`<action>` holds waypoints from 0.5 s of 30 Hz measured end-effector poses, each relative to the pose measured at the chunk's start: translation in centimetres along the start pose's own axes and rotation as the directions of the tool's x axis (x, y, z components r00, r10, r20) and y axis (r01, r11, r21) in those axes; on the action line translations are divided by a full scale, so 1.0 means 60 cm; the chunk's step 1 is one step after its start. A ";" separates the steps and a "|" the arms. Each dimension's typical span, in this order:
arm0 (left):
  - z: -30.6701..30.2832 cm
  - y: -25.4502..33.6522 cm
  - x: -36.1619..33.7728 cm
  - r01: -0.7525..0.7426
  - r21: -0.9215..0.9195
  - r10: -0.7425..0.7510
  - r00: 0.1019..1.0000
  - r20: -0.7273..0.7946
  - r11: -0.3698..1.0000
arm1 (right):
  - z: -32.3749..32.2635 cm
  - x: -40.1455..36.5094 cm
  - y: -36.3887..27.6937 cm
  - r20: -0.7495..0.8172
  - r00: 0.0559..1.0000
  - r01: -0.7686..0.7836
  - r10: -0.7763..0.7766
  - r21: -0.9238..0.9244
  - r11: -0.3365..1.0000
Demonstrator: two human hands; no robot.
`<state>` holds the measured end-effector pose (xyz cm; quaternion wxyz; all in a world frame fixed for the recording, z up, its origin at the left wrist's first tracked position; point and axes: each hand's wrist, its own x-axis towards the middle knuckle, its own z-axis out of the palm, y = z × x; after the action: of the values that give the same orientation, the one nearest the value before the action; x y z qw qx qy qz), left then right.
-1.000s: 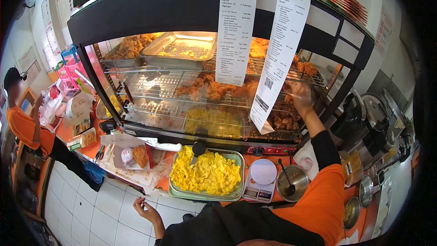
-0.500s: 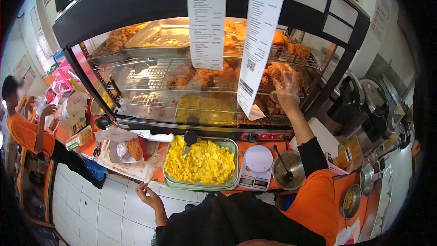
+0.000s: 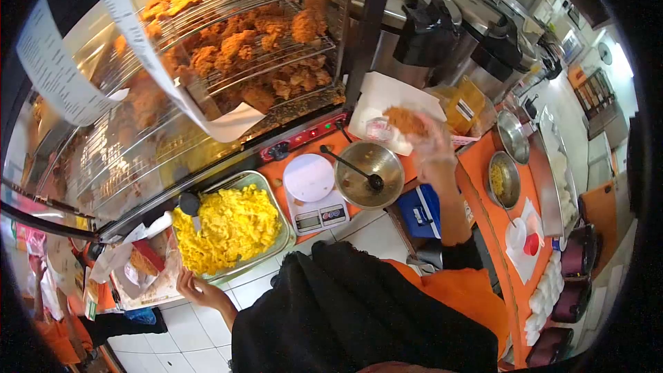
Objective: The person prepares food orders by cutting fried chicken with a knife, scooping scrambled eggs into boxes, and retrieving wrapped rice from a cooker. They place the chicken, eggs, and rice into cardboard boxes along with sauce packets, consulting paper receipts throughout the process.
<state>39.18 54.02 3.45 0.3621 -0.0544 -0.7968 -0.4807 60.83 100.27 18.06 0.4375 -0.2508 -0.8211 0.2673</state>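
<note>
My right hand (image 3: 435, 144), in a clear plastic glove, grips a piece of fried chicken (image 3: 406, 121) above an open white paper box (image 3: 376, 93). A small clear-wrapped item (image 3: 378, 128) lies in that box. My left hand (image 3: 200, 289) is beside the near-left corner of a glass tray (image 3: 282, 231) of scrambled eggs (image 3: 228, 228). Its fingers are loosely apart and nothing shows in them. A black-handled scoop (image 3: 189, 204) rests in the eggs. More fried chicken (image 3: 238, 45) fills the wire racks of the heated display case.
A kitchen scale (image 3: 311, 183) and a steel bowl (image 3: 369, 174) with a black ladle (image 3: 352, 167) stand on the orange counter. Paper slips (image 3: 59, 62) hang from the case. Large pots (image 3: 428, 24) are at the back right. Another person in an orange shirt (image 3: 59, 338) is at far left.
My right hand has come out of the display case with a piece of fried chicken, over to the white box. The view has turned right. My left hand is now closer to the egg tray.
</note>
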 end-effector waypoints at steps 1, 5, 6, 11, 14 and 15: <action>0.019 0.015 0.001 -0.031 -0.028 0.032 0.999 0.031 0.999 | 0.002 -0.019 0.014 -0.032 0.999 -0.001 0.000 -0.043 0.999; 0.105 0.147 0.010 -0.230 -0.179 0.262 0.947 0.184 0.957 | 0.036 -0.051 0.094 -0.173 0.980 0.059 -0.094 -0.197 0.979; 0.122 0.177 0.008 -0.237 -0.228 0.286 0.933 0.218 0.945 | 0.046 -0.047 0.109 -0.195 0.971 0.093 -0.135 -0.210 0.973; 0.174 0.260 -0.015 -0.276 -0.335 0.394 0.843 0.367 0.901 | 0.055 -0.062 0.174 0.004 0.993 0.113 -0.121 -0.383 0.917; 0.190 0.262 -0.062 -0.201 -0.435 0.415 0.774 0.479 0.877 | 0.055 -0.066 0.178 0.009 0.990 0.128 -0.144 -0.512 0.849; 0.193 0.274 -0.078 -0.180 -0.462 0.432 0.731 0.528 0.869 | 0.056 -0.068 0.176 0.019 0.991 0.120 -0.132 -0.555 0.823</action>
<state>43.67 73.30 9.25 0.1401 -0.4101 -0.7408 -0.5132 61.83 104.66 7.12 0.3710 -0.3147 -0.8736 -0.0144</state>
